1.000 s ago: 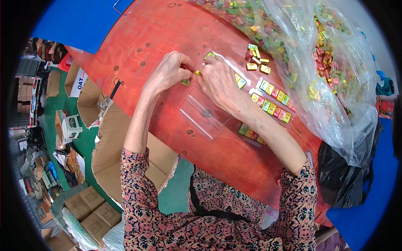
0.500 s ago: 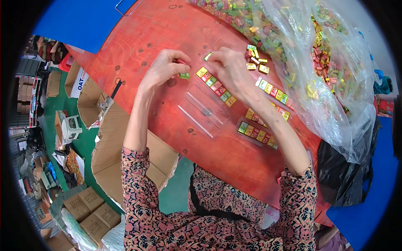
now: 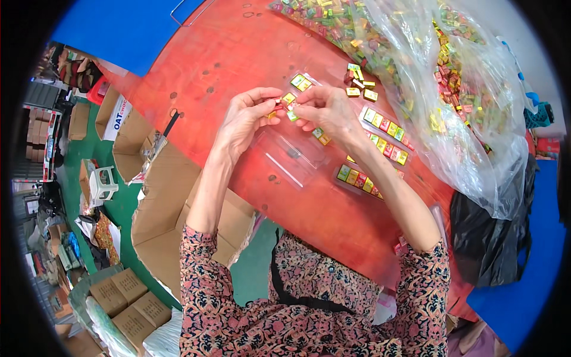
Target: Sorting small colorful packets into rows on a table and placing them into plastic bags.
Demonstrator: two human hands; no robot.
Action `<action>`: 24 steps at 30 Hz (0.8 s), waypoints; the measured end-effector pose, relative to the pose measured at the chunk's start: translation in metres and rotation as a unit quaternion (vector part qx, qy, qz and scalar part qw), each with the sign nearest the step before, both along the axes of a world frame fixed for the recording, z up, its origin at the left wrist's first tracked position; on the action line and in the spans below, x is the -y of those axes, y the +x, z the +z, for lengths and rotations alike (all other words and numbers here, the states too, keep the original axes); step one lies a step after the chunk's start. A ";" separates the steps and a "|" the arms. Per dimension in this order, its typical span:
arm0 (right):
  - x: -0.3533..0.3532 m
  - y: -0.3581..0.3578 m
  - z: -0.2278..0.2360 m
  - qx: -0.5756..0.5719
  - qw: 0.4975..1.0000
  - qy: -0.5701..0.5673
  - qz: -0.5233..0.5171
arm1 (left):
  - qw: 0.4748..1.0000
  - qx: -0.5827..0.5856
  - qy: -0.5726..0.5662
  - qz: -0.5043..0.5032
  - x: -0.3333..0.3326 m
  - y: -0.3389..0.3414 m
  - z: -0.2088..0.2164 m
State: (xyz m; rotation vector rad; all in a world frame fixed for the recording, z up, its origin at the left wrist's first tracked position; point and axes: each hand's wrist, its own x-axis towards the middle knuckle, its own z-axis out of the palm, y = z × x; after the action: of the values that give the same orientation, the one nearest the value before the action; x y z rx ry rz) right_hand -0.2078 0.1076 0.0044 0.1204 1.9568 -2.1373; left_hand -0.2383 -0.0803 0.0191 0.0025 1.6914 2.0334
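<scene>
My left hand is closed in a pinch on small red and yellow wrapped blocks. Close beside it, my right hand has its fingertips bent together at a small green block. Both hands hover over a row of coloured wrapped blocks, which they partly cover. Just beyond the fingers, two yellow blocks sit side by side in a clear plastic tray. Nearer to me lies a clear tray with no blocks in it.
Filled trays of blocks lie right of my right forearm, partly hidden by it. A loose pile of blocks is beyond them. A big clear plastic bag of blocks covers the far right. An open cardboard box stands at the table's left edge.
My left hand has moved right with its blocks, and my right hand has come back nearer to me, so their fingertips almost meet. Two yellow blocks now show where the right fingers were.
</scene>
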 end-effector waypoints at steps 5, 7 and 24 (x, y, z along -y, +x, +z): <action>-0.008 0.020 -0.006 -0.077 0.979 0.187 0.032 | 0.990 -0.083 -0.106 -0.028 0.011 0.006 -0.012; -0.004 0.029 -0.005 -0.117 0.966 0.230 0.028 | 0.979 -0.127 -0.154 -0.046 0.012 0.009 -0.016; 0.007 0.049 -0.015 -0.177 0.943 0.281 -0.014 | 0.957 -0.173 -0.232 -0.003 0.010 0.023 -0.008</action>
State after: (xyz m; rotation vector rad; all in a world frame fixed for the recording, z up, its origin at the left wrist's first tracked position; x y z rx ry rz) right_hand -0.1590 0.1003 -0.0111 -0.1517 2.7422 -1.6332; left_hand -0.2152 -0.0902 0.0112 0.2153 2.3494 1.6516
